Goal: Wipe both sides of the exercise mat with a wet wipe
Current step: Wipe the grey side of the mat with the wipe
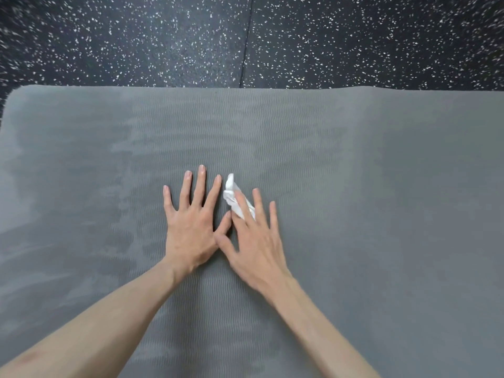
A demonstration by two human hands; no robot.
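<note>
Forearms: two bare forearms come in from 7 and 5 o'clock and converge toward the middle of the view.
Left hand: the left hand (191, 225) lies flat on the mat, palm down, fingers straight and spread, pointing toward 12 o'clock; it holds nothing.
Right hand: the right hand (255, 241) lies just beside the left, at its 3 o'clock, with its thumb touching the left thumb; its fingers are stretched out toward 11 o'clock and press the wipe down onto the mat.
Wipe: the white wet wipe (235, 197) is bunched under the right forefinger and middle finger, with one end poking out past the fingertips toward 12 o'clock, close to the left forefinger.
Mat: the grey exercise mat (381, 186) lies flat on the floor and fills the near and middle part of the view; it has a fine wavy ribbed surface, a rounded corner at 10 o'clock, and blotchy patches of differing tone from 7 to 10 o'clock.
Floor: beyond the mat's far edge, at 12 o'clock, lies black floor (136, 39) speckled with white, crossed by one seam running away from the mat.
</note>
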